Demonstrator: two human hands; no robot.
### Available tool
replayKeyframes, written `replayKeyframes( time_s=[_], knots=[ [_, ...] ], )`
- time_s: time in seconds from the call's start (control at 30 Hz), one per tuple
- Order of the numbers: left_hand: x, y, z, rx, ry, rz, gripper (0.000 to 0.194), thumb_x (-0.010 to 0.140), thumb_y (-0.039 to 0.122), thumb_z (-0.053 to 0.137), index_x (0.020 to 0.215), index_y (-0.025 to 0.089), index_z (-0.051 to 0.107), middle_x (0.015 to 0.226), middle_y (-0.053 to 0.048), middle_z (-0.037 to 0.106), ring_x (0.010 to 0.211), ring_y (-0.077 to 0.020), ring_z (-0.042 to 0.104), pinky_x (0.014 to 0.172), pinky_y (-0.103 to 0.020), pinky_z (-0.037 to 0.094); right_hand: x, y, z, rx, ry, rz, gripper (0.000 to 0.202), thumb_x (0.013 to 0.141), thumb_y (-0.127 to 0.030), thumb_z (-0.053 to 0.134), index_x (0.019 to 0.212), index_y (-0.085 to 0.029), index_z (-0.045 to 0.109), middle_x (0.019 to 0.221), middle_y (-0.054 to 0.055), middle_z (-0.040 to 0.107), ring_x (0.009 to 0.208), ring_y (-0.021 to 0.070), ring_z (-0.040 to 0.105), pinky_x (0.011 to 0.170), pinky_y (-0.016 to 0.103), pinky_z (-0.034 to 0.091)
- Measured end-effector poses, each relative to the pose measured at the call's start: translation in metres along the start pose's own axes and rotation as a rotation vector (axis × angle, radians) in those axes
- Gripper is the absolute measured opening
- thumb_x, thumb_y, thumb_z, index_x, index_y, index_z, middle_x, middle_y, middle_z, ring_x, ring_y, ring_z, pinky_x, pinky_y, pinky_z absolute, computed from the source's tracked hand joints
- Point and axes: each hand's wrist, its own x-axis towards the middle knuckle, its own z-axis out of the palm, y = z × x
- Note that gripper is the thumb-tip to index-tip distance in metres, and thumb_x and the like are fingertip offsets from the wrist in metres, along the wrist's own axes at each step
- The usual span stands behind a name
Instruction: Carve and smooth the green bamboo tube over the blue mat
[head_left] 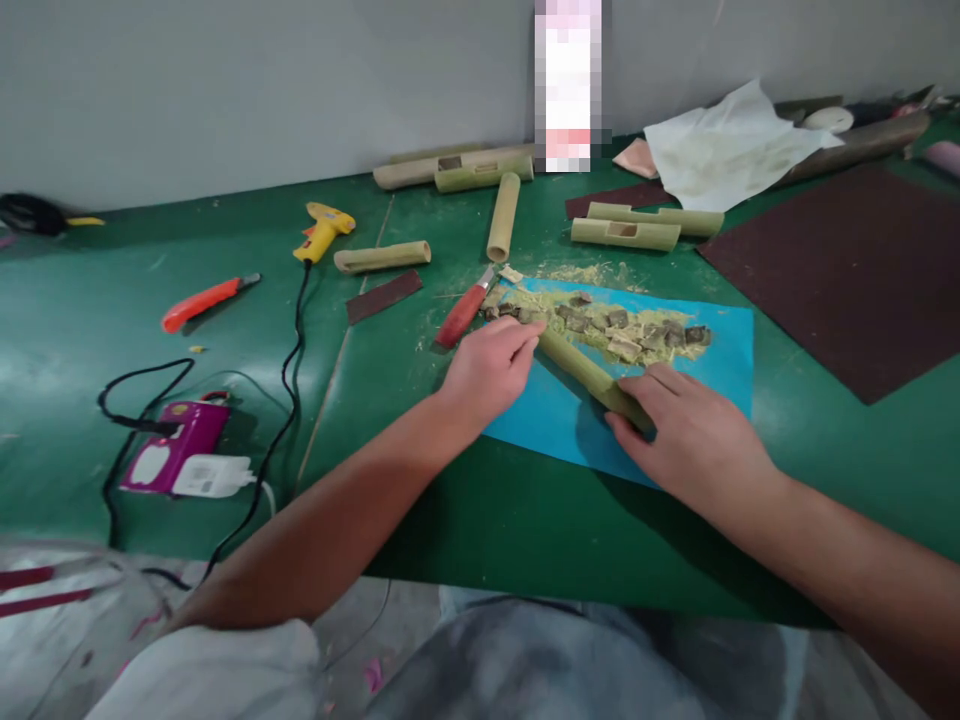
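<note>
A pale green bamboo tube (581,372) lies slantwise above a blue sheet (536,425). My right hand (694,430) is wrapped round its near right end. At the far left end, my left hand (491,362) has its fingers curled against the tube; its fingertips are partly hidden. Just beyond the tube, brown bamboo chips (626,345) and greenish shavings (585,275) cover the sheet's upper part. A knife with a red handle (465,312) rests beside the sheet, close to my left hand.
Cut bamboo tubes (626,235) lie behind the sheet. Left are a yellow glue gun (325,232), an orange cutter (202,305) and a purple power strip (180,445) with black cables. A dark brown sheet (847,280) and white crumpled paper (739,150) occupy the right.
</note>
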Motion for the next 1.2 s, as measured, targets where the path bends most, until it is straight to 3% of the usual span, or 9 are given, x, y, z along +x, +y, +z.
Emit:
replayKeyframes(
  time_s=[0.13,0.3,0.53,0.73,0.87,1.03,1.2],
  knots=[
    [-0.002,0.0,0.0,-0.025,-0.115,0.057,0.032,0.109,0.023,0.047,0.126,0.015,0.074,0.091,-0.007,0.075,0.08,-0.0158,0.071,0.075,-0.026,0.059,0.0,0.0,0.0,0.006,-0.022,0.004,0.014,0.096,-0.026,0.058,0.089,-0.019,0.068,0.085,0.008,0.065,0.078,0.0237,0.065,0.064,0.034,0.045],
    [0.002,-0.011,0.001,0.054,0.011,0.001,0.03,0.107,0.022,0.05,0.119,0.013,0.076,0.089,-0.008,0.075,0.082,-0.0167,0.071,0.078,-0.027,0.06,0.002,0.001,0.0,0.014,-0.095,0.057,0.015,0.095,-0.031,0.059,0.09,-0.019,0.068,0.088,0.009,0.066,0.082,0.0247,0.065,0.065,0.035,0.044],
    [0.004,-0.011,-0.001,0.063,-0.008,0.033,0.032,0.108,0.023,0.049,0.12,0.013,0.076,0.093,-0.01,0.076,0.085,-0.0179,0.073,0.078,-0.027,0.061,0.0,0.0,-0.005,-0.012,-0.082,0.091,0.016,0.092,-0.032,0.059,0.084,-0.02,0.066,0.09,0.01,0.067,0.079,0.0234,0.064,0.06,0.034,0.039],
    [0.007,-0.019,-0.006,0.023,0.03,-0.036,0.028,0.104,0.02,0.054,0.116,0.013,0.078,0.091,-0.01,0.076,0.084,-0.0183,0.073,0.079,-0.029,0.061,0.001,0.0,-0.01,-0.025,-0.059,0.059,0.015,0.092,-0.025,0.055,0.083,-0.021,0.065,0.089,0.01,0.067,0.08,0.0237,0.065,0.061,0.034,0.043],
    [0.004,-0.006,-0.004,-0.031,0.003,-0.033,0.028,0.106,0.02,0.052,0.117,0.011,0.077,0.094,-0.011,0.076,0.087,-0.0196,0.074,0.081,-0.031,0.061,0.0,-0.006,-0.007,-0.044,-0.054,0.023,0.018,0.096,-0.025,0.053,0.084,-0.02,0.065,0.085,0.009,0.064,0.08,0.0239,0.065,0.066,0.035,0.047],
    [-0.003,0.01,-0.002,-0.072,-0.159,0.112,0.031,0.109,0.021,0.049,0.128,0.013,0.073,0.092,-0.009,0.076,0.083,-0.0169,0.073,0.075,-0.026,0.06,-0.003,-0.008,-0.004,-0.026,-0.087,0.013,0.017,0.097,-0.027,0.055,0.085,-0.019,0.064,0.085,0.009,0.064,0.078,0.0236,0.064,0.064,0.035,0.047],
    [0.0,0.001,-0.001,-0.003,-0.021,0.054,0.028,0.107,0.019,0.051,0.116,0.012,0.077,0.088,-0.008,0.074,0.077,-0.0162,0.071,0.073,-0.026,0.059,-0.002,-0.006,-0.005,0.017,-0.114,0.051,0.018,0.097,-0.031,0.057,0.085,-0.019,0.064,0.086,0.009,0.063,0.078,0.0234,0.064,0.065,0.035,0.047]
  ],
)
